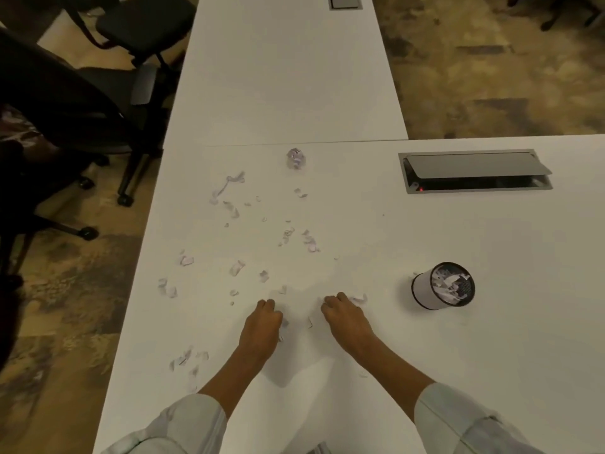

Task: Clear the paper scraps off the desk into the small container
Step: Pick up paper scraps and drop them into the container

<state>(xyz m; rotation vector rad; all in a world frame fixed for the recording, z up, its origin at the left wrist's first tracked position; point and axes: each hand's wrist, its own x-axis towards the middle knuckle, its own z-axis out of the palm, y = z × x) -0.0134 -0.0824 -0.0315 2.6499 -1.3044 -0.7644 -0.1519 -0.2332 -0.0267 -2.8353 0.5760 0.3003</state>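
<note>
Several small paper scraps [237, 267] lie scattered over the white desk [360, 231], mostly left of centre, with a crumpled paper ball [295, 158] at the far edge. A small round container [442, 286] with a black rim stands to the right, partly filled with scraps. My left hand [262, 326] rests knuckles-up on the desk with fingers curled under; a bit of paper shows at its right side. My right hand [345, 317] lies close beside it, fingers curled down, with a scrap [359, 299] at its fingertips. What either palm holds is hidden.
A grey cable hatch [474, 170] with its lid raised is set into the desk at the far right. A second white desk [288, 67] joins behind. Black office chairs [98, 103] stand at the left over patterned carpet.
</note>
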